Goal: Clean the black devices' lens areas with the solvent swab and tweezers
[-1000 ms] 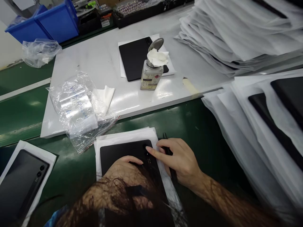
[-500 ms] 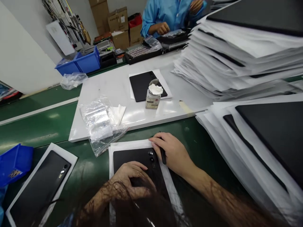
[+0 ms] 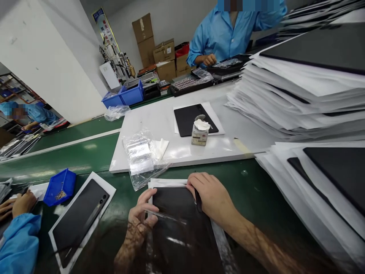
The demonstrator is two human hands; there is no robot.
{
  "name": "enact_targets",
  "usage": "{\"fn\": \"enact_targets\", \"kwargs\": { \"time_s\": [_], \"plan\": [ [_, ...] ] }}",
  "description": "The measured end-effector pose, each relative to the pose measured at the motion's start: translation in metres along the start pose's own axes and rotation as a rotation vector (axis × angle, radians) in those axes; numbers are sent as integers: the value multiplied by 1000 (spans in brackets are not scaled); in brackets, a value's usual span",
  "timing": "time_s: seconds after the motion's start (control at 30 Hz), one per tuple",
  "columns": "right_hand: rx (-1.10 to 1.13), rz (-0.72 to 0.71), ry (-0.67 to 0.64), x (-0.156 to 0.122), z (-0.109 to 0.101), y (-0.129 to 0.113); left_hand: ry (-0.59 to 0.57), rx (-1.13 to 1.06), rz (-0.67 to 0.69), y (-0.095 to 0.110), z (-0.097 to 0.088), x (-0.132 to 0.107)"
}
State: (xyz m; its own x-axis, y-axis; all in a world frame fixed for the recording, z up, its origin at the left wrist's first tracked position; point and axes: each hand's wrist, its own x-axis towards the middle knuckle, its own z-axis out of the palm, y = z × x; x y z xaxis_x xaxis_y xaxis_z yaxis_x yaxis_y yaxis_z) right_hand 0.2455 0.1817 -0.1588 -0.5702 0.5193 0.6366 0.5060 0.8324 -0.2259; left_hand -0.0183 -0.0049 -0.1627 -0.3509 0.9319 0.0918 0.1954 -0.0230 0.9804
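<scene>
Right hand (image 3: pixel 211 194): closed around a slim black tool (image 3: pixel 197 199) at the upper-right edge of the dark panel (image 3: pixel 172 198). Left hand (image 3: pixel 141 215): shifted from mid-panel to left edge, likely steadying it; grip cannot be told. Panel lies between both hands, on white paper (image 3: pixel 168 182).

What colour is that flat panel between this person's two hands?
The panel is black; it shows best in the head view, the only one.
</scene>
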Motion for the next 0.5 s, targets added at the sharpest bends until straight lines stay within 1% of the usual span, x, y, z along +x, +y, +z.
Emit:
{"fn": "enact_targets", "kwargs": {
  "time_s": [0.07, 0.13, 0.2, 0.27, 0.33, 0.4, 0.5],
  "plan": [
    [-13, -3, -16, 2, 0, -1, 7, -27, -18, 12, -6, 12],
    [-23, -3, -50, 4, 0, -1, -53, -55, -31, 26, -8, 27],
    [-26, 4, -93, 7, 1, 2, -109, -93, -50, 38, -3, 39],
    [-18, 16, -137, 12, 4, 3, -100, -146, -73, 45, 6, 45],
    [3, 22, -178, 17, 10, 1, -47, -198, -114, 44, 18, 42],
    [34, 21, -215, 24, 18, -3, 20, -226, -168, 39, 27, 32],
    [81, 29, -257, 32, 29, -9, 118, -170, -236, 31, 31, 9]
  ]
}}
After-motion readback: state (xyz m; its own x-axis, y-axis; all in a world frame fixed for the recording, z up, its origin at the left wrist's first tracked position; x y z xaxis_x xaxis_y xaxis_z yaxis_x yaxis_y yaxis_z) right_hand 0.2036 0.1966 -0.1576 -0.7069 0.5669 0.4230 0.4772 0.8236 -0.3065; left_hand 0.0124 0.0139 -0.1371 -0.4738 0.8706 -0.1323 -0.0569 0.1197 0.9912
